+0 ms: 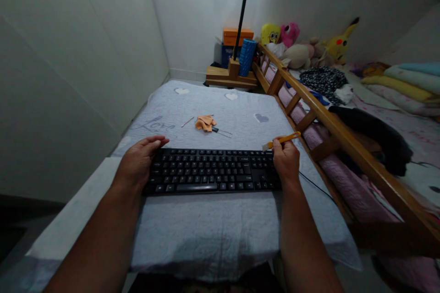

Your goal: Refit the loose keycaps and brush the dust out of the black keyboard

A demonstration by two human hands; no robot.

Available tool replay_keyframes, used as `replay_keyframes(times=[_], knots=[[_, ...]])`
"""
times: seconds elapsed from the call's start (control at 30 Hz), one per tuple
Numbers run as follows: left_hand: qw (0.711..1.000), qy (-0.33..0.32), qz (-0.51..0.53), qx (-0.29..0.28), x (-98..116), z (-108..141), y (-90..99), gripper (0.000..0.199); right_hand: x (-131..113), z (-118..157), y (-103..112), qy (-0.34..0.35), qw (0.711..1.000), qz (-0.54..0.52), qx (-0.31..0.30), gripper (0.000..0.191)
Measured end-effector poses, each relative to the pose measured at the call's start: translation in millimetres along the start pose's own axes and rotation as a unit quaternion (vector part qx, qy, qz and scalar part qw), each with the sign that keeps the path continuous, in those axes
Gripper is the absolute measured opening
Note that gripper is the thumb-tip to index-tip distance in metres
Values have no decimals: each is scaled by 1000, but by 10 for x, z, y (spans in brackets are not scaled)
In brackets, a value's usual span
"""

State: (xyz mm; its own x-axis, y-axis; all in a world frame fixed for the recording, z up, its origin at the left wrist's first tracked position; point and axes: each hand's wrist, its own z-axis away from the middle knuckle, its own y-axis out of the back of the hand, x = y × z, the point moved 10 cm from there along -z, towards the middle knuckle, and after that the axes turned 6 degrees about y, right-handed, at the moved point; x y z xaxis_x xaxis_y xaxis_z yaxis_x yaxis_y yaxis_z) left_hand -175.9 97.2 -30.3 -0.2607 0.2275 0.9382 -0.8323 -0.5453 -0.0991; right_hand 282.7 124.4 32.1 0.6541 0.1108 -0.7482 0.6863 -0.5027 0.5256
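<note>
A black keyboard (206, 171) lies lengthwise in front of me, its space bar on the near side. My left hand (139, 160) grips its left end, the fingertips reaching past the far corner. In my right hand (287, 158), closed over the keyboard's right end, is a small brush (287, 138) with a yellow handle. The brush's pale bristles point left, just above the far right keys. Beyond the keyboard sit a crumpled orange cloth (205, 122), a tweezers-like tool (222, 132) with a dark end and two thin prongs, and a thin cotton swab (187, 122).
A light blue cloth with heart patterns covers the table (206, 224). The keyboard's cable (318, 182) runs off to the right. A wooden bed rail (316, 105) borders that side, with plush toys (299, 52) and bedding behind it. Wooden stand (232, 75) at the back.
</note>
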Motion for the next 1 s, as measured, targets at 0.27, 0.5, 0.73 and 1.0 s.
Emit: replay_keyframes(times=[0.27, 0.5, 0.73, 1.0], knots=[[1000, 8, 10, 0, 3, 15, -2, 14, 39, -7, -58, 2, 999, 14, -32, 39], [1000, -3, -3, -5, 22, 28, -12, 17, -96, 52, -52, 16, 998, -62, -3, 34], [1000, -17, -17, -11, 16, -16, -13, 23, -532, 364, -602, 41, 960, -217, -175, 25], [1000, -5, -5, -17, -20, -18, -13, 26, -651, 534, -831, 57, 940, -212, -260, 23]])
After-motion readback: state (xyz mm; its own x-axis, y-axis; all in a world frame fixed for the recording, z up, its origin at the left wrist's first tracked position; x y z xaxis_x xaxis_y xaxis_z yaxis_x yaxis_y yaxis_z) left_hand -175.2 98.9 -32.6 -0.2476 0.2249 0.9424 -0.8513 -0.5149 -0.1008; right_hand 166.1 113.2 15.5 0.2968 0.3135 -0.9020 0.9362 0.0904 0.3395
